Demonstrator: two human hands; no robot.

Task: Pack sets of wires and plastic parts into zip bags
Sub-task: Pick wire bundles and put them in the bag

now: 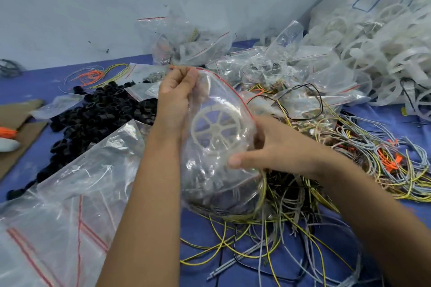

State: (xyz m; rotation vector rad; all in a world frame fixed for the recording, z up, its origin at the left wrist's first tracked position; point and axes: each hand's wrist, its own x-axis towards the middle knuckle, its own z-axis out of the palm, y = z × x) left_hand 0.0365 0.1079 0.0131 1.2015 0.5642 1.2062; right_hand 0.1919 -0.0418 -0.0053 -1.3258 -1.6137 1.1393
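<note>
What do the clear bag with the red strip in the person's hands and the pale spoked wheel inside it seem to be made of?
The clear red-strip zip bag looks like thin glossy plastic film: see-through, crinkled, with bright glints. The pale spoked wheel inside looks like moulded matt plastic, off-white, though the bag blurs its surface. The left hand and right hand hold the bag.

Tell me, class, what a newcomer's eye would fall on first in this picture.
At the centre, two hands hold a clear zip bag with a white spoked wheel inside; the left hand pinches its red-lined top, the right hand grips its side. Black plastic rings heap on the left, and tangled wires sprawl on the right.
</note>
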